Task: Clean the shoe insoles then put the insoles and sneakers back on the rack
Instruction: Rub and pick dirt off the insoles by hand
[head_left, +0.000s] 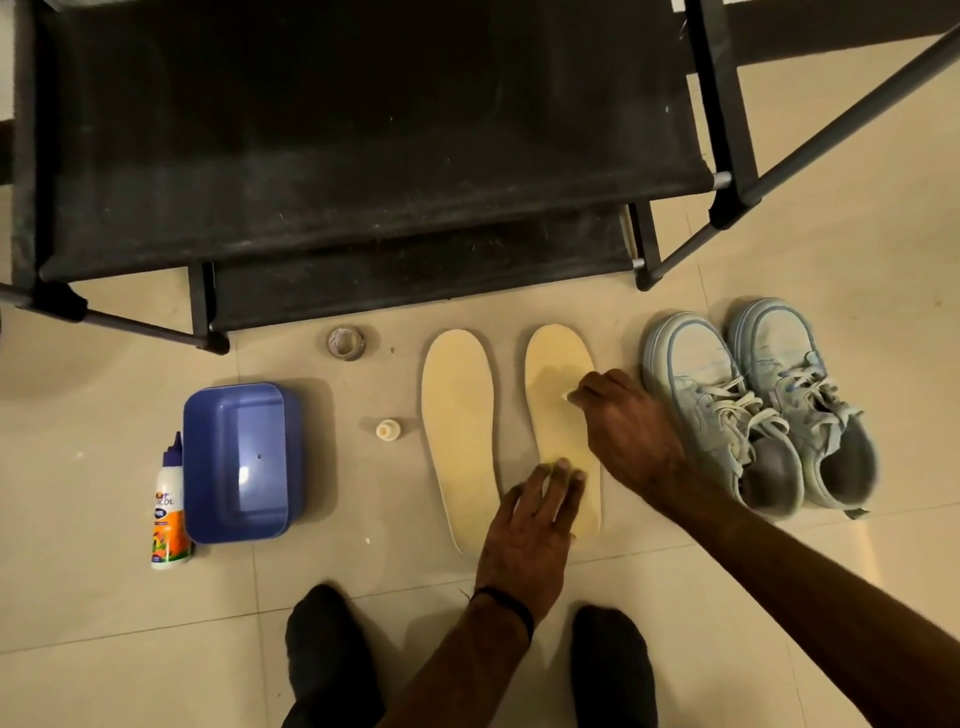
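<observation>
Two pale yellow insoles lie side by side on the tiled floor, the left insole (457, 436) untouched. My left hand (535, 525) rests flat on the heel end of the right insole (558, 364), fingers spread a little. My right hand (628, 426) is closed, pinching a small white thing (566, 396) against the middle of that insole; I cannot tell what it is. A pair of light blue sneakers (753, 405) stands just right of the insoles, toes toward the rack. The black shoe rack (363, 156) fills the top of the view, its shelves bare.
A blue plastic tub (236, 462) sits at the left with a white squeeze bottle (167, 504) beside it. A small cream cap (385, 430) and a roll of tape (344, 341) lie between tub and insoles. My feet in dark socks (327, 654) are at the bottom.
</observation>
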